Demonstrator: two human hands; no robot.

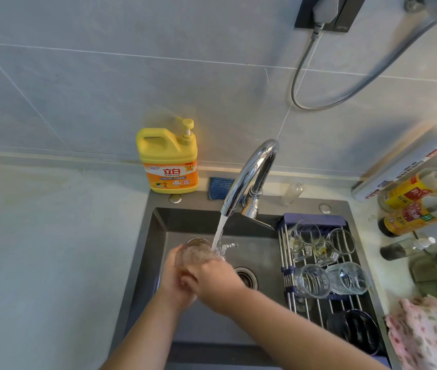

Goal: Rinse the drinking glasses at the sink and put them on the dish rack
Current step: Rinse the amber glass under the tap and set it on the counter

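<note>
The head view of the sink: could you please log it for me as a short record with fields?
glass: held over the sink, tilted into the stream
left hand: grips the glass from the left
right hand: grips its lower part, overlapping the left hand
tap: running; water hits the glass rim and splashes
dish rack: spans the sink's right side
clear glasses: several lie on the rack
detergent bottle: yellow, upright behind the sink, by the wall

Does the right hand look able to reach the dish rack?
Probably yes: nothing stands between the right hand and the dish rack, though it and the left hand hold a glass.
</note>
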